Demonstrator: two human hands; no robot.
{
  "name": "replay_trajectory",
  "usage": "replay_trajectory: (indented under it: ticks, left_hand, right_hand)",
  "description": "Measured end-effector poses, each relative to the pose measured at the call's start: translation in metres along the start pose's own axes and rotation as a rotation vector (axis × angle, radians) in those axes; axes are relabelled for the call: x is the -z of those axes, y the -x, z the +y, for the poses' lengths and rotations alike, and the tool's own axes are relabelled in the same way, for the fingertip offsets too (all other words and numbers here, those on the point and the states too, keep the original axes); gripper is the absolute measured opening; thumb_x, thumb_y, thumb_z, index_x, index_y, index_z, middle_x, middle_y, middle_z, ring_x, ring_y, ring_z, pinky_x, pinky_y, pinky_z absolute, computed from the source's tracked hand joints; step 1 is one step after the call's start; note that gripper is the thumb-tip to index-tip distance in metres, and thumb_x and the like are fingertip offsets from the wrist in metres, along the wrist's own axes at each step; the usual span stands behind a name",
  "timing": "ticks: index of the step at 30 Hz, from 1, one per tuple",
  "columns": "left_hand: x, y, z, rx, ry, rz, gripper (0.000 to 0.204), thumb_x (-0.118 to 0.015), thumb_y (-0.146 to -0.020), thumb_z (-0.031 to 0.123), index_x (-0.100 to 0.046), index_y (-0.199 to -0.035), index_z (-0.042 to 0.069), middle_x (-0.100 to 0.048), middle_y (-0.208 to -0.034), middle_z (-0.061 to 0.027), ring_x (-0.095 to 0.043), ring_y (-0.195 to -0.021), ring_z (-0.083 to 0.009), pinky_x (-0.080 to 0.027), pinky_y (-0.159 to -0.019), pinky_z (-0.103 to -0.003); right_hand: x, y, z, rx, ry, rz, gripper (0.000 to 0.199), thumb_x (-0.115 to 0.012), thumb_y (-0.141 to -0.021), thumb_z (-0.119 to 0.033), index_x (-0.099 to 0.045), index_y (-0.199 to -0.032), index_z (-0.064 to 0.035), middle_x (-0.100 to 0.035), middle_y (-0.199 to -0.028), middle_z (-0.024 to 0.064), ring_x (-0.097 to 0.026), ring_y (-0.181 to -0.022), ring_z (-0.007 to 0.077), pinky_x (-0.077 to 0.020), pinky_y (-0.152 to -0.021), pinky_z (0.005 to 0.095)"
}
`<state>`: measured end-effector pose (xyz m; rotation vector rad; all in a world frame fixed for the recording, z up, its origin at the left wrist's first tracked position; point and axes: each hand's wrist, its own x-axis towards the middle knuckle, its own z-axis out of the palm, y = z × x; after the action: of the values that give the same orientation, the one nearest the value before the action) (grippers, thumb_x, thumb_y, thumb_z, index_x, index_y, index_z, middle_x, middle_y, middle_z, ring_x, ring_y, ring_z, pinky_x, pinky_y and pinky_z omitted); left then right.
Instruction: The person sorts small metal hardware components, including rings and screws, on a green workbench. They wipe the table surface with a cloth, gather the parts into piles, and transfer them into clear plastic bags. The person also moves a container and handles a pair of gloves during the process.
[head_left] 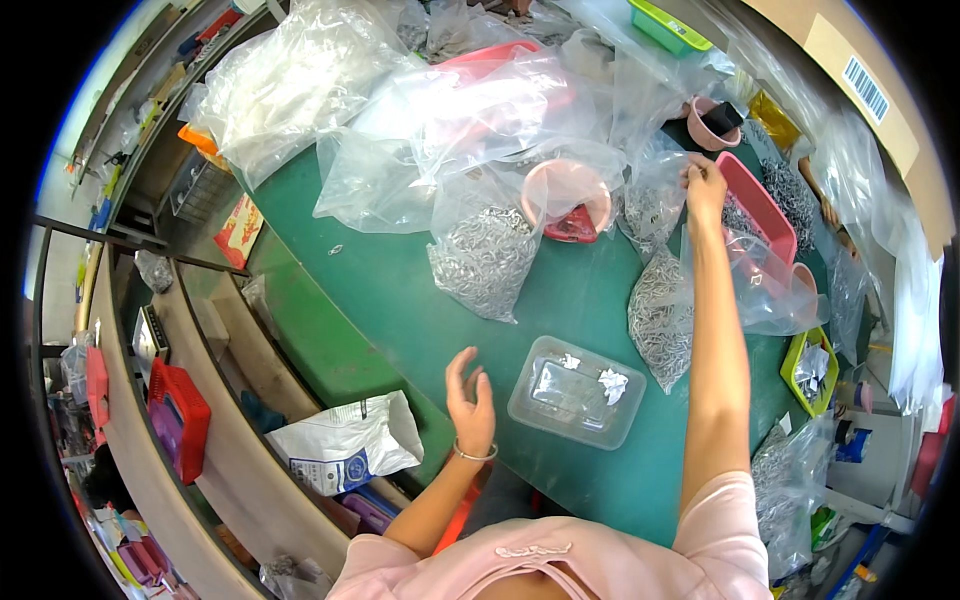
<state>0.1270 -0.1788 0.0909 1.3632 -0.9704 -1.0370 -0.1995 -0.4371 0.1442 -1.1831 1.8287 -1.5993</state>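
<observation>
My right hand reaches far over the green table, its fingers pinched at the top edge of a clear plastic bag that holds small grey metal pieces. Beside that forearm slumps another clear bag of metal pieces. My left hand, with a bangle at the wrist, hovers by the near table edge, fingers loosely bent and apart, holding nothing. Right of it sits a clear plastic tub with a few crumpled white scraps inside. A fuller bag of metal pieces stands farther off, near a pink bowl.
Big clear plastic bags cover the far side of the table. A pink basket and a yellow-green basket lie to the right. A cardboard box rises at far right. Shelving with a red basket stands at left.
</observation>
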Motion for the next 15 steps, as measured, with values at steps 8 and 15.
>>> replay_trajectory:
  ticks: [8,15]
  left_hand:
    - [0.048,-0.023,-0.071,-0.107,-0.480,0.227,0.043,-0.049,-0.079,-0.001,-0.042,-0.122,-0.001,-0.042,-0.125,-0.0171,-0.038,-0.120,-0.0312,-0.031,-0.100,-0.039]
    - [0.042,-0.037,-0.100,-0.239,-0.546,0.342,0.050,-0.050,-0.077,-0.001,-0.036,-0.125,-0.005,-0.037,-0.132,-0.0216,-0.029,-0.128,-0.0373,-0.022,-0.105,-0.044]
  right_hand:
    - [-0.011,-0.055,0.043,0.046,0.952,-0.267,0.029,-0.048,-0.076,-0.009,-0.056,-0.097,0.0089,-0.058,-0.093,0.0316,-0.056,-0.087,0.0449,-0.0458,-0.076,0.0460]
    - [-0.089,0.061,-0.072,0.583,0.220,-0.380,0.016,-0.050,-0.079,-0.003,-0.055,-0.092,0.0054,-0.058,-0.090,0.0250,-0.057,-0.088,0.0383,-0.0449,-0.078,0.0418]
